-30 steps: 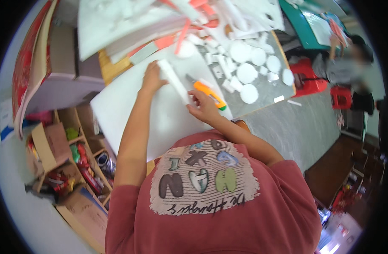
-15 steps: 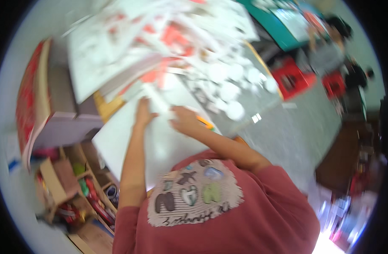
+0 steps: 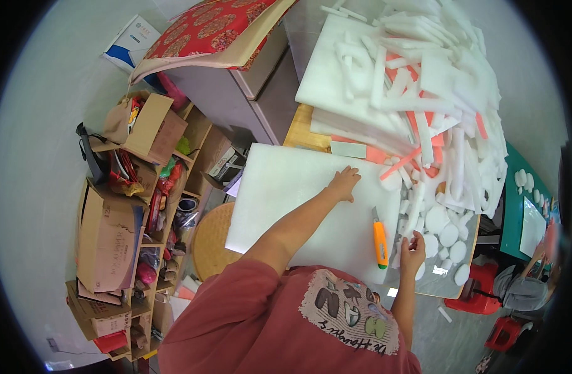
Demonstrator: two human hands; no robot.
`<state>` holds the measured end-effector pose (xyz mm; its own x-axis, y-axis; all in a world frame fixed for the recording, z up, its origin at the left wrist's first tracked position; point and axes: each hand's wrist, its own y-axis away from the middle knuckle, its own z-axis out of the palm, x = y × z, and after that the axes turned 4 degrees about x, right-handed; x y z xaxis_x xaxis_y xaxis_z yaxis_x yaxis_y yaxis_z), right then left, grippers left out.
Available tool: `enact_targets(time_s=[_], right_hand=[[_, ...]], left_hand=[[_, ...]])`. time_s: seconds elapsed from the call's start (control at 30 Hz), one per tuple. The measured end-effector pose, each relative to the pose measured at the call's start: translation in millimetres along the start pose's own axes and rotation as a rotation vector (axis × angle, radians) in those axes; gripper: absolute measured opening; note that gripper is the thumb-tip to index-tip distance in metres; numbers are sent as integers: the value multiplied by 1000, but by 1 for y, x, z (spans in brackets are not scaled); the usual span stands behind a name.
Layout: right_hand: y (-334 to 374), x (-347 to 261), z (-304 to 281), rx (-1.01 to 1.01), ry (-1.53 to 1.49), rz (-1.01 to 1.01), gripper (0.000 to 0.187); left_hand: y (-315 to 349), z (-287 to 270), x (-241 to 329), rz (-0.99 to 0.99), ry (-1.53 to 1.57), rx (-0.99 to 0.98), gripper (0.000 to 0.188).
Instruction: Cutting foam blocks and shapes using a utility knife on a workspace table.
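A large white foam sheet [image 3: 279, 193] lies flat on the table. My left hand [image 3: 344, 184] rests on its far part, fingers spread and holding nothing. To the right, just past the sheet's edge, my right hand [image 3: 413, 254] has its thumb and fingers closed at the near end of a narrow white foam strip [image 3: 413, 212]. An orange utility knife [image 3: 379, 243] with a green end lies on the sheet between my hands, its blade pointing away from me. Round white foam discs [image 3: 448, 235] lie beside my right hand.
Foam sheets and offcuts [image 3: 435, 81], white and pink, are heaped at the far right. Shelves with boxes [image 3: 111, 240] and a round woven stool [image 3: 214, 240] stand left. Red stools [image 3: 476, 290] and another person [image 3: 526, 287] are at the right.
The view has swung toward the left and become sharp. My right hand has moved away from my left, off the sheet to the right with the strip. My left hand stays on the sheet.
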<state>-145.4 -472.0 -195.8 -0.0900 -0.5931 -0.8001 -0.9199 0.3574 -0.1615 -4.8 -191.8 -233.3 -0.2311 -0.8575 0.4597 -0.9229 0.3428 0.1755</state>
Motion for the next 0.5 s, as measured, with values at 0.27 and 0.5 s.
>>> enact_targets(time_s=[0.27, 0.5], right_hand=[[19, -53, 43, -200, -29, -252, 39], [17, -62, 84, -315, 84, -212, 40]], left_hand=[[-5, -6, 6, 26, -21, -36, 85], [6, -4, 3, 31, -46, 51, 83]])
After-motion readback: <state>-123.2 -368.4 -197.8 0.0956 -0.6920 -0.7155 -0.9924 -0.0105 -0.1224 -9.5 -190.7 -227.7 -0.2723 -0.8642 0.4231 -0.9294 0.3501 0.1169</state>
